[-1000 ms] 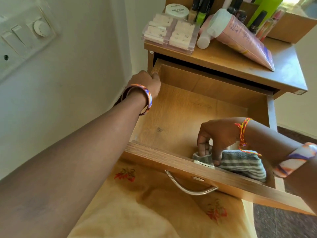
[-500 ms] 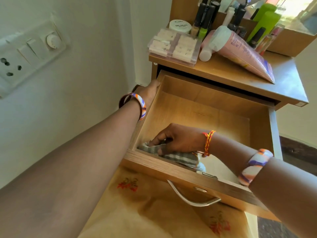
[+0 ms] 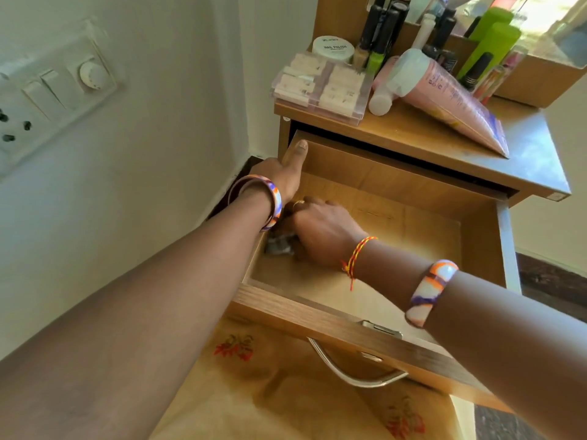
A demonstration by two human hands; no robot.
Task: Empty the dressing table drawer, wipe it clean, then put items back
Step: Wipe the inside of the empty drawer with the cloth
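Note:
The wooden drawer (image 3: 374, 331) of the dressing table is pulled out, and its bare floor shows. My left hand (image 3: 282, 173) grips the drawer's left wall, thumb lying along the top edge and fingers hidden outside it. My right hand (image 3: 320, 233) is inside at the left side, fingers curled over a grey striped cloth (image 3: 279, 246) and pressing it against the floor by the left wall. Most of the cloth is hidden under that hand.
The tabletop (image 3: 527, 154) above carries a clear nail box (image 3: 320, 87), a pink tube (image 3: 444, 96), a white jar (image 3: 333, 47), green bottles (image 3: 492, 42) and several dark bottles. A switch panel (image 3: 54, 100) is on the left wall. A metal handle (image 3: 352, 373) hangs on the drawer front.
My right hand has swept the cloth from the drawer's front right corner across to the left wall and further in. My left hand stayed on the left wall.

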